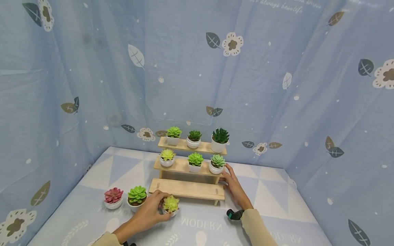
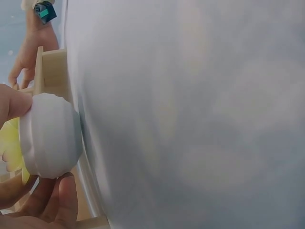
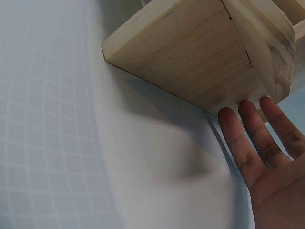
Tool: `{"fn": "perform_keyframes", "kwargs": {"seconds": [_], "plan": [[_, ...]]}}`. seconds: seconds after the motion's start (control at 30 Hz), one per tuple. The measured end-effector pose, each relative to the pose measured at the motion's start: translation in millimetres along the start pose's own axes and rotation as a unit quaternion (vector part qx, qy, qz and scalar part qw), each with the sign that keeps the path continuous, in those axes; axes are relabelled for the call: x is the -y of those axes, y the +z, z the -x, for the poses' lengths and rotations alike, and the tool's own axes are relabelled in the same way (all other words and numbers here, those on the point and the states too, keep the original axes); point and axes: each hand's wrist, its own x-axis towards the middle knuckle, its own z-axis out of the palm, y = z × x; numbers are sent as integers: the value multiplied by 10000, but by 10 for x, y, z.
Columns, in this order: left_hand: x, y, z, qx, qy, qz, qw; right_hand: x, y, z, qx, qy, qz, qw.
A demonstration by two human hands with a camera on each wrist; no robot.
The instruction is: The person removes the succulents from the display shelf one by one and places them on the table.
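Note:
The left hand [image 1: 147, 212] pinches a small white pot with a yellow-green succulent [image 1: 170, 204], in front of the wooden stand's bottom tier [image 1: 187, 188]. Seen in the left wrist view, the white pot [image 2: 51, 136] lies between the thumb and the fingers. The right hand [image 1: 235, 189] is at the stand's right side, its fingers by the end of the middle tier. In the right wrist view the right hand [image 3: 274, 157] has its fingers extended, tips at the stand's wooden side [image 3: 190, 57]; whether they press on it I cannot tell.
On the top tier [image 1: 203, 147] stand three potted succulents, and three more on the middle tier [image 1: 180, 166]. A red succulent [image 1: 113, 196] and a green succulent [image 1: 137, 195] in white pots stand on the patterned cloth to the left. A blue curtain [image 1: 184, 68] hangs behind.

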Motion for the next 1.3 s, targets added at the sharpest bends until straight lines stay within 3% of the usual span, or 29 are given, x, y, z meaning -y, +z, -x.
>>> {"fn": "perform_keyframes", "kwargs": {"seconds": [0.23, 0.47, 0.63, 0.93, 1.13, 1.3], "plan": [[-12, 5, 8, 50, -77, -17, 10000, 1, 3, 2, -21, 10, -56, 10000], [3, -26, 9, 128, 54, -54, 9999, 3, 17, 10, -48, 28, -11, 10000], [-32, -101, 5, 170, 211, 26, 9996, -7, 20, 15, -26, 13, -43, 10000], [-224, -311, -65, 653, 305, 46, 9974, -16, -8, 0, 10, 23, -134, 9999], [-333, -484, -161, 318, 419, 350, 9980, 0, -2, 1, 34, -14, -124, 9999], [-364, -667, -268, -409, 718, 467, 9955, 5, 3, 13, 32, 6, -105, 9999]]}}
